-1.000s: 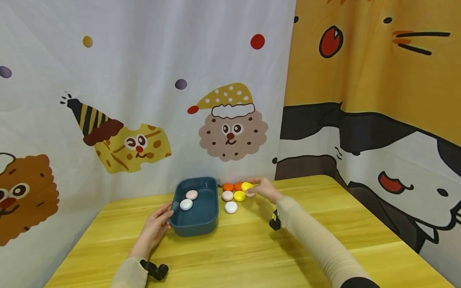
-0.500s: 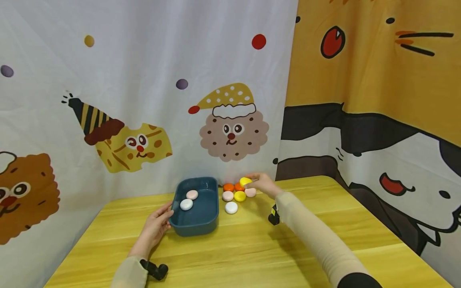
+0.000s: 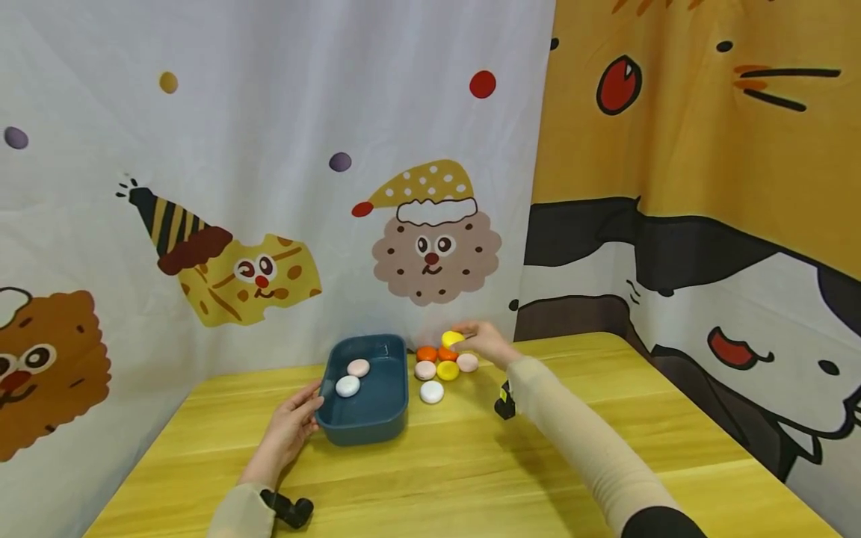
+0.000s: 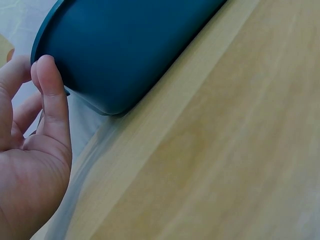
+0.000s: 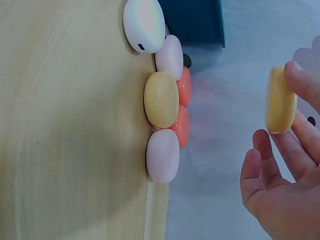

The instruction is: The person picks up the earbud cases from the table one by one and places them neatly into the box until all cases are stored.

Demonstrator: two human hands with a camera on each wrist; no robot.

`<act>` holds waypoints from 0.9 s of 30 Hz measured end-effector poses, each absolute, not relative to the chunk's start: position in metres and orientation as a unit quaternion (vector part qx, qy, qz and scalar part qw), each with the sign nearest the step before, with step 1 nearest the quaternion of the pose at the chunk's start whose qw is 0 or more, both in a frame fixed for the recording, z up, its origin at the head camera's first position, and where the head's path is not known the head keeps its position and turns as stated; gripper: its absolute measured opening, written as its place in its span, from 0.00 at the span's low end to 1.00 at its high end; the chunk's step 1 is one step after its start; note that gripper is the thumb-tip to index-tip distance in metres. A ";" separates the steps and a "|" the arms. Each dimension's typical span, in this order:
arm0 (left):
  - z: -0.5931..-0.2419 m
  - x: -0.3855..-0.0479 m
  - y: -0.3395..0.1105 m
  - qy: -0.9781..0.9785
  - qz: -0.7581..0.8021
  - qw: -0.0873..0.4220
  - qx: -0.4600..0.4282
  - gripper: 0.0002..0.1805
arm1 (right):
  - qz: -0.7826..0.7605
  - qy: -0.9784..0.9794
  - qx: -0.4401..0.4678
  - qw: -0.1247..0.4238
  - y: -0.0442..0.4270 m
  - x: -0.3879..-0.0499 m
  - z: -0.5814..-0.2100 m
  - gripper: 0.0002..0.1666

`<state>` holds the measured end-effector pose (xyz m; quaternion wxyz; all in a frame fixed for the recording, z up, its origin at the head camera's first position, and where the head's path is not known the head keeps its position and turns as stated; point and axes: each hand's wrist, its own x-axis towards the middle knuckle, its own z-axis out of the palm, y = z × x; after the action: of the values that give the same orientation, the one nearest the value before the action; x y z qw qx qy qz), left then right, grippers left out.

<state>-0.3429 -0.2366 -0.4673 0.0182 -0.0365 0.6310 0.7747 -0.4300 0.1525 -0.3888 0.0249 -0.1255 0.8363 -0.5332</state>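
A dark blue rectangular tray (image 3: 366,433) stands on the table with a pink piece (image 3: 358,368) and a white piece (image 3: 347,386) inside. My left hand (image 3: 288,433) grips its left rim, thumb and fingers on either side of the wall in the left wrist view. In my right hand (image 3: 489,344) a yellow rounded piece (image 5: 281,100) is pinched, raised above the others. Below it sit two orange pieces (image 3: 427,354), a second yellow piece (image 3: 448,370), two pink pieces (image 3: 467,362) and a white piece (image 3: 432,391), right of the tray.
The yellow wood-grain table (image 3: 417,486) reaches back to a white curtain (image 3: 269,112) printed with cartoon food. On the right hangs an orange curtain (image 3: 673,149) with a large cartoon animal.
My right hand has lifted the yellow piece from the back of the group and moved it slightly left, uncovering the right pink piece. The left hand stays on the tray.
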 end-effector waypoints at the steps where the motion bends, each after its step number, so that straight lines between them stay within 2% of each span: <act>1: -0.467 -0.343 -0.237 0.633 0.773 0.020 -0.036 0.31 | -0.532 0.837 -0.125 0.025 0.152 -0.430 -0.389 0.32; 15: -0.467 -0.343 -0.237 0.633 0.773 0.015 -0.033 0.31 | -0.526 0.837 -0.149 0.023 0.135 -0.436 -0.380 0.32; 27: -0.470 -0.341 -0.236 0.635 0.771 0.015 -0.030 0.31 | -0.524 0.832 -0.180 0.033 0.123 -0.443 -0.389 0.33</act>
<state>-0.3411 -0.2361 -0.4698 0.0146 -0.0295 0.6354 0.7715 -0.4427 0.1231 -0.3889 0.0327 -0.1804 0.8320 -0.5236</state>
